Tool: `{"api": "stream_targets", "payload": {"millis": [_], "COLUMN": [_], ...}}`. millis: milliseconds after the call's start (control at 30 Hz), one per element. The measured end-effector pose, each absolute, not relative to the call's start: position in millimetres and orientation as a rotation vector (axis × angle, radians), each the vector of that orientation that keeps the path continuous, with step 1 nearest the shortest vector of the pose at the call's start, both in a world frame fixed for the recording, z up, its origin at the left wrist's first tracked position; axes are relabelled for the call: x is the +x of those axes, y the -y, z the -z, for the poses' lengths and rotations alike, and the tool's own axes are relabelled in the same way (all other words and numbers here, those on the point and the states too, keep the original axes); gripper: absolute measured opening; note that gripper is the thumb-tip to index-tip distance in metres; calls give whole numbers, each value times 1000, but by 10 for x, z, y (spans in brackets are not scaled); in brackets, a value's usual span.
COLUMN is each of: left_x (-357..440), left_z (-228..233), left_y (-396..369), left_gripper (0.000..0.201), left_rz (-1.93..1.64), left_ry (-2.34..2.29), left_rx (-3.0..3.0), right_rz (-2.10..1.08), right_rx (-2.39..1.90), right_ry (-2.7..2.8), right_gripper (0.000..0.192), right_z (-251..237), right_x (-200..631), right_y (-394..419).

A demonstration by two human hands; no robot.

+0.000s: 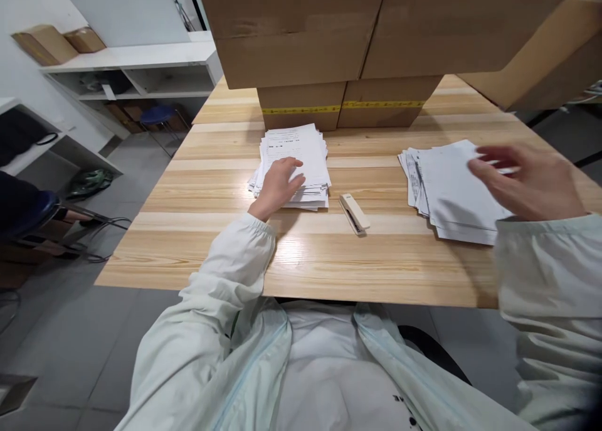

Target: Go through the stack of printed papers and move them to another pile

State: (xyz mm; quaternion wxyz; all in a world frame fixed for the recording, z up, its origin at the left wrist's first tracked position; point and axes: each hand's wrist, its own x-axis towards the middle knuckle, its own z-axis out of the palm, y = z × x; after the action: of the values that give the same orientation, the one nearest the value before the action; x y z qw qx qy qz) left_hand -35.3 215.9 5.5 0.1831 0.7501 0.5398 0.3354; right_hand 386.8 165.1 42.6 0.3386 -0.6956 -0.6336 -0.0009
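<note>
My left hand [278, 186] rests on a stack of printed paper sheets [301, 148] at the middle left of the table, its fingers apart and nothing gripped. Over at the right, my right hand [527, 179] hovers above a second pile of papers [451, 186], slightly blurred, with thumb and fingers apart. That pile is fanned unevenly, and a shadow falls across its top sheet. Between the two piles lies a cream stapler [354, 214], slanted on the wood and touched by neither hand.
Large cardboard boxes [301, 36] stand stacked at the back of the wooden table [197, 230], overhanging two taped boxes [301, 101] below. White shelves [136, 58] and a blue stool [160, 114] are to the left. Another carton [540, 61] is at the back right.
</note>
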Motion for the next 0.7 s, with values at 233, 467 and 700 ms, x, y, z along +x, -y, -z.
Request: {"api": "stream_targets", "payload": {"millis": [233, 467, 700], "left_x": [-301, -336, -311], "left_z": [157, 153, 253], "left_y": [-2266, -2258, -2327], "left_gripper": [51, 63, 57], "left_rz": [-968, -957, -1065], "left_ry": [-1502, -1521, -1563], "left_rx": [1985, 1974, 1947], "right_rz": [-1094, -1426, -1523], "right_rx": [-1399, -1456, -1417], "right_ry": [1614, 1233, 1157], "right_gripper": [28, 32, 41], "right_z": [-455, -61, 3], "right_x": [2261, 1740, 1772], "right_y": [-2043, -2471, -2557]}}
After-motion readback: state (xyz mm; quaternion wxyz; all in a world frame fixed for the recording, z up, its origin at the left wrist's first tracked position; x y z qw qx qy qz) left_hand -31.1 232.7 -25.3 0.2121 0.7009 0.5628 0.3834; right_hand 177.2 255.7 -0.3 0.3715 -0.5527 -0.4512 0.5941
